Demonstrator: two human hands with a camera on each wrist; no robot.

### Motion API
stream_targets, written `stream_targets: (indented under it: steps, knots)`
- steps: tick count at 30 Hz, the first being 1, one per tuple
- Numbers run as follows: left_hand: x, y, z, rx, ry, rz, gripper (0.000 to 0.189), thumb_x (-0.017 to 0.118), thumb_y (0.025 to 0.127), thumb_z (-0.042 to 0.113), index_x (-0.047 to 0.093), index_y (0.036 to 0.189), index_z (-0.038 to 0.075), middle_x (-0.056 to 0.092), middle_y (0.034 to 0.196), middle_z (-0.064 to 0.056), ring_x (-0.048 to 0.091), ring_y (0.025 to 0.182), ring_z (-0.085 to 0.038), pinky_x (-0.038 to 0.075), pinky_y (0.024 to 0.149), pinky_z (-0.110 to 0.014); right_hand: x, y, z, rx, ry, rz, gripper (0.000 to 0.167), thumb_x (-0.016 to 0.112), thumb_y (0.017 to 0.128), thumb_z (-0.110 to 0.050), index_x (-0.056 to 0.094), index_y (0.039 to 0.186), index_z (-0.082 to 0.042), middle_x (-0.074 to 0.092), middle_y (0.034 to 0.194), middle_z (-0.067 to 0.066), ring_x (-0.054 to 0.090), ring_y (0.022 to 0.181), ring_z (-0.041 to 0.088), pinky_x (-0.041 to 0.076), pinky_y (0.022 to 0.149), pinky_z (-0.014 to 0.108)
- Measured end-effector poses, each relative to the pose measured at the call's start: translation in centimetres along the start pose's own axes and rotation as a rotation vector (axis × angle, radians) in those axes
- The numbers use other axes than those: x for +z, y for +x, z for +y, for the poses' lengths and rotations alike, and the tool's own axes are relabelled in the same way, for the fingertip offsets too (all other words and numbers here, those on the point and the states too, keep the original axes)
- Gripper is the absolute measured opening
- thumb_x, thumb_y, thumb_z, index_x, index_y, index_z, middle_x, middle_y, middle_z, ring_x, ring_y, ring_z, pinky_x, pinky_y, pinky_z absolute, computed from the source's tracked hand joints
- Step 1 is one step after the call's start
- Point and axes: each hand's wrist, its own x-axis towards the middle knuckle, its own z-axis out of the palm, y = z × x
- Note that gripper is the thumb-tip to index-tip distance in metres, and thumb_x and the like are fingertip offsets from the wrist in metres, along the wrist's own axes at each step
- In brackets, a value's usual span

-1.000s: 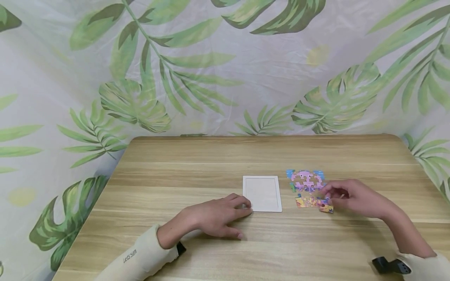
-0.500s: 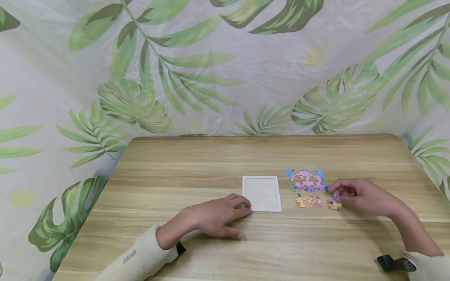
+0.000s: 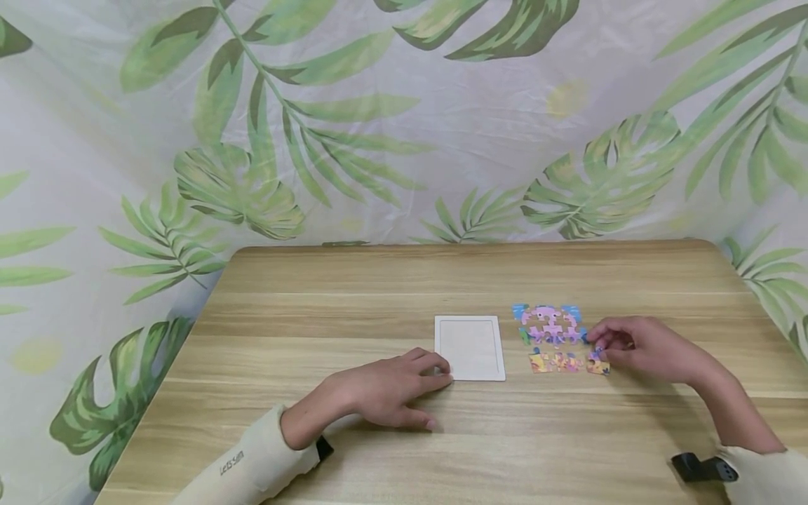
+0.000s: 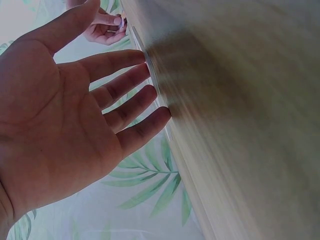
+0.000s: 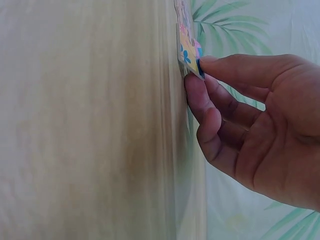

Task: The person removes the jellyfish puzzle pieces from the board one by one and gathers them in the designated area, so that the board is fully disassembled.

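Observation:
My right hand [image 3: 656, 354] pinches a yellow and purple jigsaw piece [image 3: 597, 365] between thumb and fingers, as the right wrist view also shows for the piece [image 5: 187, 52]. It sits at the right end of a short row of yellow and pink jigsaw pieces [image 3: 555, 362]. A gap lies between this row and the larger block of joined jigsaw pieces [image 3: 549, 324], which shows a pink cartoon creature with blue corners. My left hand [image 3: 394, 389] has its fingers relaxed and spread. Its fingertips touch the lower left edge of a flat white puzzle tray [image 3: 470, 347].
Everything lies on a wood-grain table [image 3: 353, 294] with rounded far corners. Behind it hangs a pale cloth [image 3: 379, 175] printed with green leaves. A black wrist device [image 3: 702, 468] is at the right sleeve's cuff.
My right hand drew the pinched piece away to the right, leaving a gap in the bottom row, then brought it slightly back left. The left hand has stayed by the tray.

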Motion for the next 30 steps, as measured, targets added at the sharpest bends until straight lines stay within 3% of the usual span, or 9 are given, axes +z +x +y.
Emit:
stream_targets:
  steps: [23,30]
  knots:
    - [-0.1,-0.02,0.15,0.002,0.0,0.005,0.066,0.064,0.107,0.047,0.049,0.162,0.014,0.042,0.165,0.001,0.038,0.153,-0.016,0.043,0.123,-0.034,0.57,0.75,-0.95,0.016,-0.067,0.015,0.022,0.075,0.094,0.001,0.076,0.115,-0.006,0.076,0.101,-0.002,0.064,0.089,-0.002,0.057,0.075,0.022]
    - [-0.11,-0.06,0.04,0.033,0.004,0.032,0.065,0.065,0.107,0.045,0.051,0.161,0.011,0.044,0.163,-0.001,0.041,0.15,-0.019,0.044,0.122,-0.036,0.45,0.78,-0.97,-0.007,-0.066,0.016,0.023,0.074,0.094,0.002,0.076,0.115,-0.006,0.076,0.1,-0.003,0.065,0.089,-0.003,0.058,0.076,0.023]
